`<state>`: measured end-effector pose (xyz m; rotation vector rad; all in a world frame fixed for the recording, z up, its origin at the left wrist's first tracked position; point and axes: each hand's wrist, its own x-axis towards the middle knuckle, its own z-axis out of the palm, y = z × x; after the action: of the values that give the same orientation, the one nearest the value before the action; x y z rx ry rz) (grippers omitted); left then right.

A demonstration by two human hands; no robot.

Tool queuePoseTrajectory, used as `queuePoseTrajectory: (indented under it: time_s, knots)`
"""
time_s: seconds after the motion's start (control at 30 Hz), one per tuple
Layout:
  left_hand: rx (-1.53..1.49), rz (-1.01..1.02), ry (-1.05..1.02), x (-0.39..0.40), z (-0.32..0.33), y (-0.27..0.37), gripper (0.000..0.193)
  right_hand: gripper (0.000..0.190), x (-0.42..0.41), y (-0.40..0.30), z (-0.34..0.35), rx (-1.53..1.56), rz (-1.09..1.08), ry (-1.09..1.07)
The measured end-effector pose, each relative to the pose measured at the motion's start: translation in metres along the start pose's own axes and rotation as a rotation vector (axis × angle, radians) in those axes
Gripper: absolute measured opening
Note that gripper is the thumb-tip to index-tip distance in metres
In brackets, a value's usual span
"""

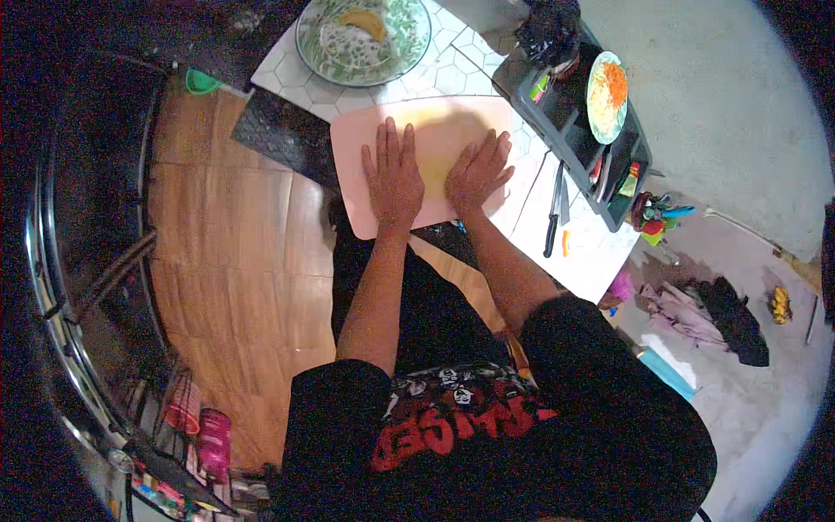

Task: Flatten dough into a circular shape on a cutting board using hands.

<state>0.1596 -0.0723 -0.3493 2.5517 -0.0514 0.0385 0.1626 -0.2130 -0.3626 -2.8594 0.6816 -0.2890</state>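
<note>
A pink cutting board [357, 196] lies at the near edge of the tiled counter, with a yellowish patch on its surface. My left hand [394, 179] rests flat on its left part, palm down, fingers slightly spread. On the board's right part lies my right hand [479, 171], palm down and angled outward, its fingers apart. Neither hand holds anything visible; what may be under the palms is hidden. Beyond the board stands a large glass bowl [362, 42] holding a pale, green-flecked mixture and a yellow-orange curved piece. To the right of the board lies a black-handled knife [553, 215].
A small orange piece [565, 243] lies beside the knife. At the counter's right, a dark grey tray [574, 156] carries utensils and packets, with a plate [607, 98] of shredded orange and pale food. A green cup-like item [202, 81] is at far left.
</note>
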Motion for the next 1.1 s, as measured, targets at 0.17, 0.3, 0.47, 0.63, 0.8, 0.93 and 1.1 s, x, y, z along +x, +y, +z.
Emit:
queuePoseTrajectory:
  time_s: [0.17,0.3,0.47,0.63,0.8,0.93,1.1]
  knots:
    - [-0.019,-0.017,0.027,0.004,0.001,0.001,0.059,0.050,0.010,0.010,0.000,-0.099,-0.220,0.117]
    - [-0.101,-0.010,0.088,-0.001,0.005,-0.002,0.057,0.049,0.016,0.006,0.002,-0.168,-0.203,0.058]
    - [-0.122,-0.015,0.076,-0.002,0.006,-0.003,0.054,0.048,0.028,-0.023,0.012,-0.239,0.144,0.004]
    - [-0.117,-0.009,0.104,-0.004,0.004,-0.002,0.053,0.054,0.023,-0.006,0.010,-0.453,-0.138,0.037]
    - [-0.184,-0.022,0.111,-0.009,0.009,0.003,0.051,0.050,0.028,-0.011,0.014,-0.150,-0.032,0.120]
    - [-0.213,-0.002,0.139,-0.009,0.016,-0.002,0.050,0.036,0.030,-0.003,0.011,-0.105,0.105,0.117]
    - [-0.170,-0.004,0.118,-0.005,0.009,0.001,0.050,0.036,0.031,0.009,0.006,-0.307,-0.184,0.211]
